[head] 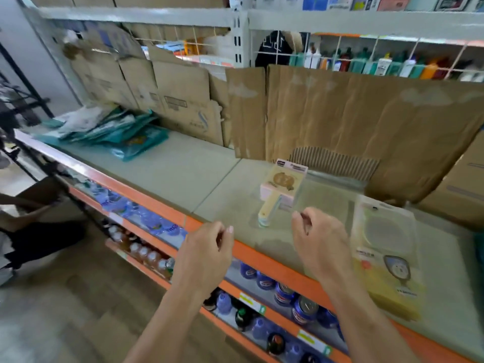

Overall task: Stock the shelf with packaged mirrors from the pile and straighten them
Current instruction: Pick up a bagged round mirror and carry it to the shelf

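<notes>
progress looks early: only a small stack of packaged mirrors (284,187) lies on the shelf (162,176), near the middle, with its handles pointing toward the front edge. one larger packaged mirror (385,258) lies flat well to its right, slightly askew. most of the shelf is bare between the stack and the teal packets (117,132) heaped at the far left. both hands hover over the front edge, just short of the stack. the left hand (207,255) and right hand (320,242) have loosely curled fingers and hold nothing. the pile to draw from is not clearly in view. most of the stocking looks left to do, and both lots need squaring to the cardboard (353,113) behind.
</notes>
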